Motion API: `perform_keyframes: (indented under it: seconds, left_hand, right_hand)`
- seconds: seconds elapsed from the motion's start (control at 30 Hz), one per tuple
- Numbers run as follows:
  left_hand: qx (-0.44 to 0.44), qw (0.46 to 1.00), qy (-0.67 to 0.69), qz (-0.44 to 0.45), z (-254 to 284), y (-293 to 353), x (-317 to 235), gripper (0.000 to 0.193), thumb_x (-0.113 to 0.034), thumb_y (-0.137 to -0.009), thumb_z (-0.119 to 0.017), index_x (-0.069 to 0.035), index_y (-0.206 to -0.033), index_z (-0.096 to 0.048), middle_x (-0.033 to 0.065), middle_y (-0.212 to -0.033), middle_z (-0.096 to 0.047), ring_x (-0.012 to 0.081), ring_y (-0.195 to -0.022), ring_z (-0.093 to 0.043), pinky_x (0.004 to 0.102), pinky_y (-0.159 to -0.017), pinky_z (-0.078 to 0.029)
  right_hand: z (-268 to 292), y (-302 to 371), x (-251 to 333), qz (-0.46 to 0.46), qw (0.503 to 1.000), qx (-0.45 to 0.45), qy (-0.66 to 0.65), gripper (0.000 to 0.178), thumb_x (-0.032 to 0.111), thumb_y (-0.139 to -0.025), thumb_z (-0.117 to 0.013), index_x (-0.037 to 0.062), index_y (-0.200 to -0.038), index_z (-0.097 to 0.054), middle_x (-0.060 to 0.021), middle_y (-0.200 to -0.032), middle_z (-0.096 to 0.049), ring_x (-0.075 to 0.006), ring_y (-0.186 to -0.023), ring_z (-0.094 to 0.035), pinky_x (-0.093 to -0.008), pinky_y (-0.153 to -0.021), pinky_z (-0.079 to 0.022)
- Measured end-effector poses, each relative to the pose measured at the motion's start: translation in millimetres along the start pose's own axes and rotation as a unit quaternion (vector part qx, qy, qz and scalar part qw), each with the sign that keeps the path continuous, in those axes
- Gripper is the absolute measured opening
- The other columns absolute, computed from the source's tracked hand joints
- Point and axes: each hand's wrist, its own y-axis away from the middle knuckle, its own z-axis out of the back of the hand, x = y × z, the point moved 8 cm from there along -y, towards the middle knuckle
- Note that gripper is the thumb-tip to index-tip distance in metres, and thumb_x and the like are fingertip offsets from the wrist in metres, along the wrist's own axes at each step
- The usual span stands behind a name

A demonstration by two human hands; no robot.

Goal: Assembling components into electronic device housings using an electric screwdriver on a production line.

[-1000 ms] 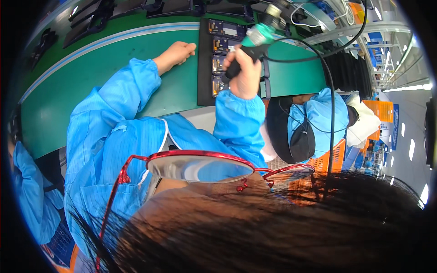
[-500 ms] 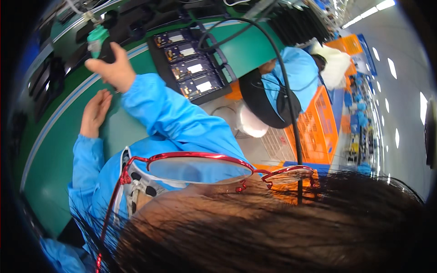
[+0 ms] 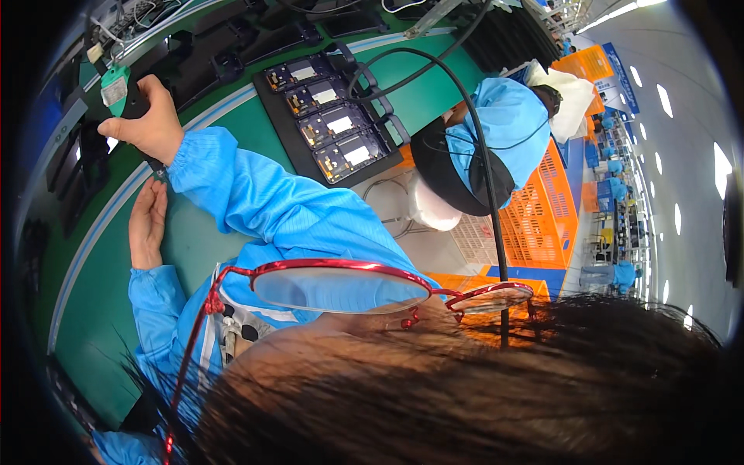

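My right hand (image 3: 152, 122) is closed round the black body of an electric screwdriver (image 3: 136, 102) at the upper left, with the thumb stretched out to the left. The tool has a green top piece (image 3: 115, 87) and hangs from a cord. Its lower end comes out below my palm, just above the fingertips of my left hand (image 3: 147, 226). That hand is held up over the green bench, its fingers straight and close together; I see nothing in it. Whether the tool's tip touches my left fingers I cannot tell.
A black tray (image 3: 299, 149) with several dark device housings (image 3: 335, 124) showing circuit boards lies on the green bench (image 3: 198, 225). More black parts (image 3: 256, 48) line the far side. A black cable (image 3: 465, 97) loops across. A co-worker in a blue cap (image 3: 504, 116) sits beside orange crates (image 3: 535, 217).
My right hand has moved left with the screwdriver, and its lower end now shows. My left hand is lower in view and straighter. The whole view has shifted slightly.
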Motion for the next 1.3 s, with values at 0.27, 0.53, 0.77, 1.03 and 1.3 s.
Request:
perform_keyframes:
  seconds: [0.27, 0.53, 0.77, 1.03, 1.3]
  left_hand:
    - [-0.047, 0.999, -0.019, -0.012, 35.4, -6.9, -3.2, 0.025, -0.016, -0.094, -0.052, 0.003, -0.11, -0.053, 0.0126, -0.101, -0.061, 0.0185, -0.09, -0.062, 0.0249, -0.082, -0.053]
    - [-0.01, 0.999, -0.012, -0.038, 14.4, 1.0, -5.0, 0.018, -0.017, -0.093, -0.056, -0.002, -0.102, -0.056, 0.0067, -0.096, -0.06, 0.0132, -0.082, -0.058, 0.0224, -0.074, -0.05]
    - [0.033, 0.998, -0.028, -0.034, 9.2, 1.3, -4.1, 0.018, -0.016, -0.091, -0.058, -0.002, -0.103, -0.056, 0.0055, -0.099, -0.058, 0.0126, -0.086, -0.055, 0.0236, -0.078, -0.048]
    - [0.08, 0.996, -0.041, -0.025, 43.1, -9.9, -0.5, 0.042, -0.021, -0.095, -0.051, 0.002, -0.13, -0.043, 0.0116, -0.13, -0.05, 0.021, -0.118, -0.049, 0.0348, -0.102, -0.04]
    - [0.012, 0.999, 0.008, -0.039, 4.6, 8.5, -9.8, 0.024, -0.028, -0.096, -0.049, -0.005, -0.09, -0.053, 0.0015, -0.082, -0.052, 0.0118, -0.073, -0.05, 0.0234, -0.067, -0.044]
  right_hand:
    - [10.2, -20.3, -9.5, 0.029, 0.997, -0.066, 0.003, 0.055, 0.02, -0.052, -0.082, -0.0002, -0.09, -0.048, -0.0132, -0.077, -0.058, -0.0223, -0.073, -0.057, -0.0345, -0.069, -0.047]
    - [1.9, -8.1, -27.1, 0.03, 0.998, -0.018, 0.043, 0.062, 0.028, -0.052, -0.085, 0.0006, -0.096, -0.052, -0.0176, -0.082, -0.064, -0.0328, -0.079, -0.064, -0.0386, -0.071, -0.048]
    - [-9.7, 4.0, -39.2, -0.014, 0.997, -0.001, 0.071, 0.066, 0.038, -0.056, -0.084, 0.0011, -0.099, -0.052, -0.0179, -0.082, -0.064, -0.0353, -0.08, -0.064, -0.0396, -0.074, -0.048]
    - [-26.0, 11.7, -36.5, -0.002, 0.992, 0.079, 0.1, 0.054, 0.029, -0.052, -0.081, -0.0018, -0.087, -0.054, -0.0149, -0.07, -0.064, -0.0304, -0.067, -0.066, -0.0348, -0.067, -0.051]
    - [-17.2, 4.8, -31.4, -0.033, 0.998, 0.033, 0.049, 0.035, 0.023, -0.057, -0.073, -0.001, -0.076, -0.056, -0.0142, -0.067, -0.063, -0.0302, -0.064, -0.064, -0.0372, -0.062, -0.05]
